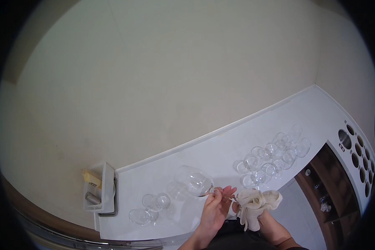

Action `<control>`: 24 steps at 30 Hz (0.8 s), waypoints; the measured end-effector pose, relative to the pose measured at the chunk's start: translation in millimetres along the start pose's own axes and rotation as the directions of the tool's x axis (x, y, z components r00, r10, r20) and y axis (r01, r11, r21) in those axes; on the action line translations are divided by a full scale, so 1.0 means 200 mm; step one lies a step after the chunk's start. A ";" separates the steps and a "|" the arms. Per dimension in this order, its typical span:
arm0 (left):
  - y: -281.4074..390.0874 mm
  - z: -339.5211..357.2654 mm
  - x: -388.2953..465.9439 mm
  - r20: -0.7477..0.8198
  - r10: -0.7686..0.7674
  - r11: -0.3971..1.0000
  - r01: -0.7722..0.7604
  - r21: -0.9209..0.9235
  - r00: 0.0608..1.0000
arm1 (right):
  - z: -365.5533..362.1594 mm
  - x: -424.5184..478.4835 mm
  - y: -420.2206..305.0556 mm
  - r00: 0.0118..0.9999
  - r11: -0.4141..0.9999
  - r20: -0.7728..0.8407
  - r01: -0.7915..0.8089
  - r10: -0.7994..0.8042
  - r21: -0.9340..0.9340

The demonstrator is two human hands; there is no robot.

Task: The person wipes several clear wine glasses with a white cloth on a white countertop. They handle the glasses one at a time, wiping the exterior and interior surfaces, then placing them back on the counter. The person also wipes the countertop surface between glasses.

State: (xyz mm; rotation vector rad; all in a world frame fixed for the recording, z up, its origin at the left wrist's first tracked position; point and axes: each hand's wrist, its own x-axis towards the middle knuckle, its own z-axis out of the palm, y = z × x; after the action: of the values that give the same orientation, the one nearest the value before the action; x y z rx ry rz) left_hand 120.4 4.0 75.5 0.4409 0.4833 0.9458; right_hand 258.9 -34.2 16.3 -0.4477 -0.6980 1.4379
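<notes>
A large clear wine glass (193, 181) lies tilted above the white counter (187, 154), its bowl pointing to the upper left. My left hand (215, 209) grips it by the stem, close under the bowl. Most of my right hand (235, 207) is hidden by a crumpled off-white cloth (257, 204); only some fingertips and the wrist show. That hand holds the cloth about the foot end of the glass, and the foot itself is covered.
Several clear stemmed glasses (252, 161) stand clustered on the counter to the right. A smaller group of glasses (162, 200) is at the left. Beyond it sits a translucent plastic bin (107, 187) with a yellow bottle (92, 179). Far right, the counter has round holes (355, 160) above dark open shelving (328, 178).
</notes>
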 end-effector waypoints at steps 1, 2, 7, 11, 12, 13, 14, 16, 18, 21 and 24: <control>0.00 0.00 0.00 0.074 0.000 1.000 0.002 -0.024 0.997 | 0.05 -0.01 -0.04 0.991 0.997 -0.125 -0.049 0.042 -0.052; 0.00 -0.01 0.01 0.149 -0.002 0.999 0.009 -0.047 0.989 | 0.06 0.00 -0.06 0.974 0.996 -0.208 -0.084 0.084 0.012; 0.03 -0.16 -0.02 0.179 -0.017 1.000 0.017 0.001 0.984 | 0.15 0.03 -0.22 0.992 0.926 -0.052 0.123 -0.112 0.356; 0.10 -0.32 -0.08 0.019 0.708 0.610 -0.625 0.487 0.706 | 0.18 -0.02 -0.32 0.983 0.867 -0.092 0.183 -0.158 0.464; 0.17 -0.27 -0.09 0.063 0.737 0.536 -0.639 0.551 0.673 | 0.13 -0.04 -0.31 0.989 0.842 -0.129 0.131 -0.074 0.524; 0.25 -0.19 -0.11 0.110 0.761 0.457 -0.648 0.610 0.640 | 0.12 -0.05 -0.31 0.986 0.814 -0.116 0.163 -0.119 0.558; 0.32 -0.12 -0.12 0.161 0.777 0.373 -0.652 0.660 0.608 | 0.14 -0.04 -0.32 0.980 0.782 -0.107 0.196 -0.165 0.591; 0.42 -0.12 -0.13 0.326 0.565 0.432 -0.608 0.666 0.758 | 0.10 -0.05 -0.34 0.985 0.810 0.016 0.131 -0.171 0.571; 0.45 -0.03 -0.15 0.372 0.410 0.562 -0.552 0.616 0.833 | 0.14 -0.04 -0.34 0.977 0.757 0.012 0.156 -0.211 0.634; 0.47 -0.04 -0.14 0.364 0.247 0.596 -0.437 0.673 0.898 | 0.15 -0.02 -0.36 0.970 0.721 0.142 0.046 -0.199 0.692; 0.41 -0.02 -0.14 0.371 0.275 0.714 -0.447 0.539 0.887 | 0.09 -0.01 -0.37 0.965 0.668 0.221 -0.073 -0.139 0.741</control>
State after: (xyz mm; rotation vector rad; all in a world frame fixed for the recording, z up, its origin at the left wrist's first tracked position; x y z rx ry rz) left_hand 50.6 23.1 124.1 1.2899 0.4580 1.0788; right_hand 302.4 -46.7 78.5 0.4159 -0.2525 1.6228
